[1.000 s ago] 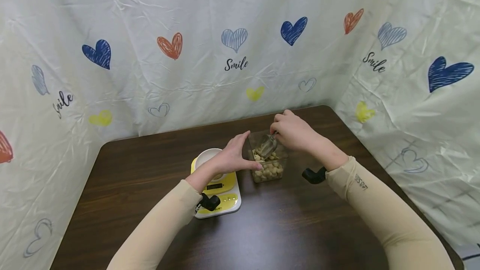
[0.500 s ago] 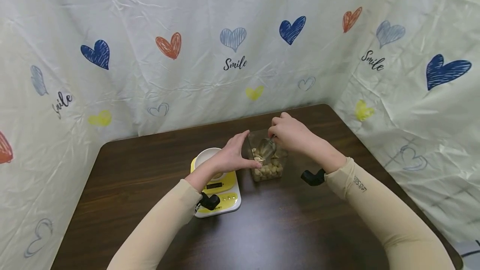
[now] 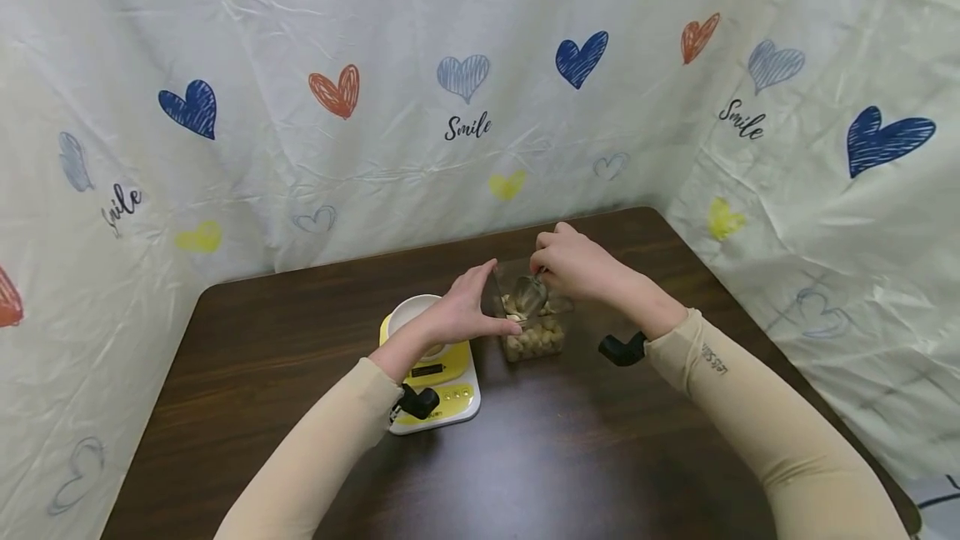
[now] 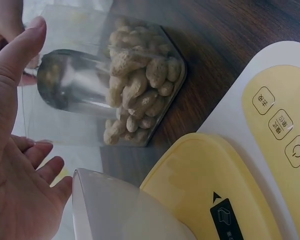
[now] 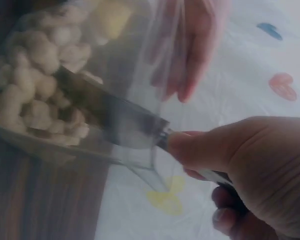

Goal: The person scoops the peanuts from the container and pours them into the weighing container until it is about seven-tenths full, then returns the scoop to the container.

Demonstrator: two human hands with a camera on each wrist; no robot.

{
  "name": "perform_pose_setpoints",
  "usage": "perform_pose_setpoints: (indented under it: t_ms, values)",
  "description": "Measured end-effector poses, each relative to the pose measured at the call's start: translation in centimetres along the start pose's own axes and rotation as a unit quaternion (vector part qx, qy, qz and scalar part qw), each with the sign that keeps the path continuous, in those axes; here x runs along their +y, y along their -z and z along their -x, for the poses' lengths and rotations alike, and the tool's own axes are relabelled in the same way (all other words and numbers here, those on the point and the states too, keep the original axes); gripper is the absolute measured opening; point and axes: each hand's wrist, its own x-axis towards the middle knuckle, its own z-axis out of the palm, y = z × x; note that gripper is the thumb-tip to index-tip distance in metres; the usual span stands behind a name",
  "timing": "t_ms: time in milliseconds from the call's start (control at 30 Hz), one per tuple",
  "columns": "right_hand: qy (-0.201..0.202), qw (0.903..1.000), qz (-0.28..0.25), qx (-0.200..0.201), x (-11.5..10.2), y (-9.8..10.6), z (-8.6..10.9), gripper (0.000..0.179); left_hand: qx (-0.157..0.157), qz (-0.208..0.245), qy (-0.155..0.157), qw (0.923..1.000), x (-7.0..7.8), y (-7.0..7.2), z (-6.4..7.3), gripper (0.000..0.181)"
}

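Observation:
A clear plastic container holds unshelled peanuts in its lower part. My left hand spans its left side in the head view, thumb on the near wall and fingers reaching toward the far corner. My right hand grips the handle of a metal scoop from the far right. The scoop is inside the container, tilted mouth down, its front edge among the peanuts. Left of the container, partly behind my left wrist, a white bowl stands on a yellow and white kitchen scale.
The dark wooden table extends in front of the container and to both sides. A white curtain printed with hearts hangs behind the table and along its right side. A small black wrist camera sits at each sleeve cuff.
My right hand has shifted slightly left, and the scoop has turned and moved a little left within the container. My left hand stays in place on the container.

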Motion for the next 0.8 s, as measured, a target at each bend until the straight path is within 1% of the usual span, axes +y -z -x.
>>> perform_pose_setpoints:
  t_ms: [133,200,367,467,600,800]
  values:
    - [-0.004,0.9998,-0.018,-0.002,0.6,-0.2,0.3,0.009,0.004,0.002,0.001,1.0,0.1,0.2,0.1,0.121]
    - [-0.008,0.9994,-0.033,-0.005,0.9,-0.1,0.6,0.008,0.0,0.003,0.002,1.0,0.1,0.2,0.1,0.122]
    - [0.001,0.9983,-0.059,0.002,1.2,0.1,0.7,0.008,-0.002,0.005,0.005,1.0,0.1,0.1,0.0,0.122]
    - [0.002,0.998,-0.063,-0.005,1.1,-0.2,0.6,0.007,0.0,0.002,0.005,1.0,0.0,0.0,-0.1,0.122]
    - [-0.011,0.9974,-0.069,-0.017,1.1,-0.5,0.8,0.006,0.003,-0.002,0.001,1.0,0.0,0.0,-0.1,0.122]
    - [-0.016,0.9945,-0.1,-0.023,1.4,0.1,1.3,0.006,0.0,-0.001,0.002,1.0,-0.1,0.0,-0.1,0.122]
